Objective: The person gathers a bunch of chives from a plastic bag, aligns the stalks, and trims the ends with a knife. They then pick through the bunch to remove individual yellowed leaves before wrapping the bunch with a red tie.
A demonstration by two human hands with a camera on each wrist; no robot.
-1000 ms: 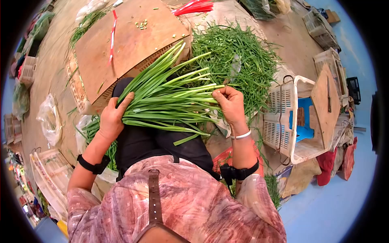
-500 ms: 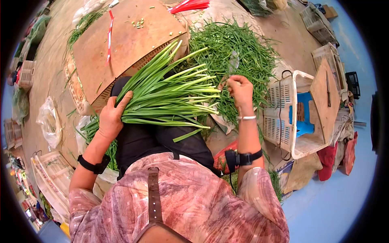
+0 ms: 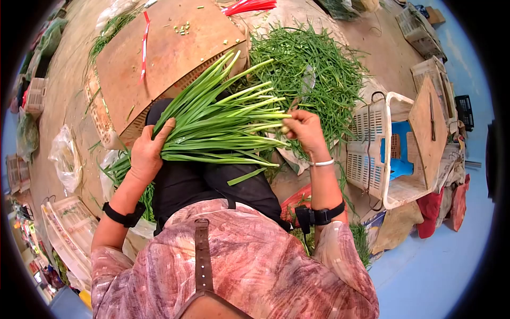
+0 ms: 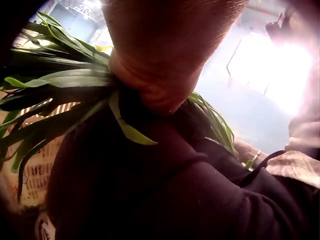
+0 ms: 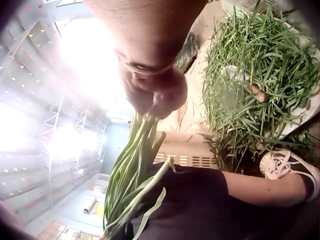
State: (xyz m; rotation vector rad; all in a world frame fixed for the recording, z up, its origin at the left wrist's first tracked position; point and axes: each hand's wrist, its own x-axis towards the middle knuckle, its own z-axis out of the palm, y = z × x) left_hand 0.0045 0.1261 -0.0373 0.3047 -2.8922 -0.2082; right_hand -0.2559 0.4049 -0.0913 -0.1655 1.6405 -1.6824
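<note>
A fanned bunch of Chinese chives (image 3: 218, 119) lies across the person's lap, pale stem ends toward the right. The left hand (image 3: 148, 151) grips its leafy part, thumb over the top; in the left wrist view the leaves (image 4: 65, 75) stick out past that hand, whose fingers are hidden. At the stem ends, the right hand (image 3: 306, 132) pinches a stalk between thumb and curled fingers. From below, the right wrist view has this hand (image 5: 155, 92) right at the pale stems (image 5: 145, 135). A knife (image 3: 308, 81) rests on the heap of cut greens (image 3: 329, 69) beyond the right hand.
In front stands a crate topped by a brown board (image 3: 175, 48), with a red-and-white strip (image 3: 144, 48) and small stem bits on it. Red strips (image 3: 249, 6) lie behind. To the right is a white plastic crate (image 3: 366, 149) with a wooden board; a plastic bag (image 3: 66, 159) lies left.
The right hand moved right, away from the stem ends, then came back to them and now pinches a stalk. The left hand and its grip on the bunch stay nearly the same.
</note>
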